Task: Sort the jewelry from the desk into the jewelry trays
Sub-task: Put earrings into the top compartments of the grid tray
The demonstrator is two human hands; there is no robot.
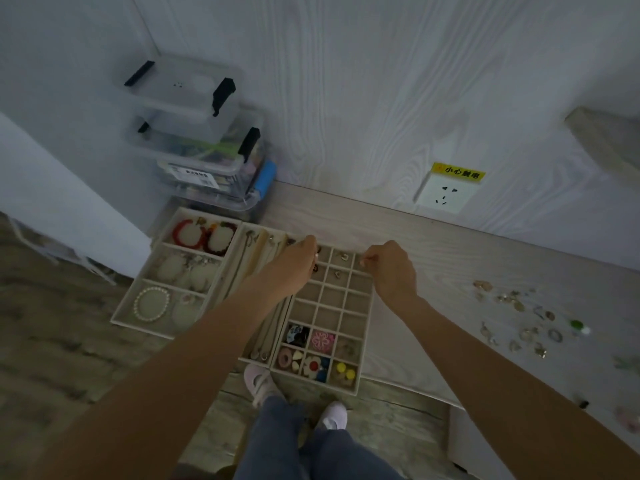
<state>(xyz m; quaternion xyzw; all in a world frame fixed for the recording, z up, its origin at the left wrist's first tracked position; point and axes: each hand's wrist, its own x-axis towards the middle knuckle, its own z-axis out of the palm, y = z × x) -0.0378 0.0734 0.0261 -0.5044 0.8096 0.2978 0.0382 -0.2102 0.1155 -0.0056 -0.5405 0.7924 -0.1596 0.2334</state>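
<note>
Both hands over the far end of the grid tray (367, 308).

- Left hand (294, 263): fingers curled down into the tray's far-left cells, tips hidden behind the knuckles. Something dark shows at the fingertips, but I cannot tell whether it is pinched or just lying in the cell.
- Right hand (393, 268): fingers curled, thumb and forefinger pressed together at the tray's far-right corner. It looks like a pinch on something tiny, too small to name.
- Loose jewelry (519, 320): scattered on the desk (450, 258), well to the right of the tray. Mostly small earrings and rings, with one green piece.
- Bracelet tray (180, 271) at the far left and a necklace tray (251, 258) between it and the grid tray, both partly filled. The grid tray's near cells hold hair clips and flowers, its middle cells are bare.

Handling, as I judge it:
- The pieces are very light, hard and smooth, likely to skid on the desk or slip from a loose grip.
- Posts and hooks are thin and bendable.
- Best taken one at a time by a fingertip pinch on the body of the piece, not the wire.
- Lower each into its cell rather than dropping it, since they would bounce.
</note>
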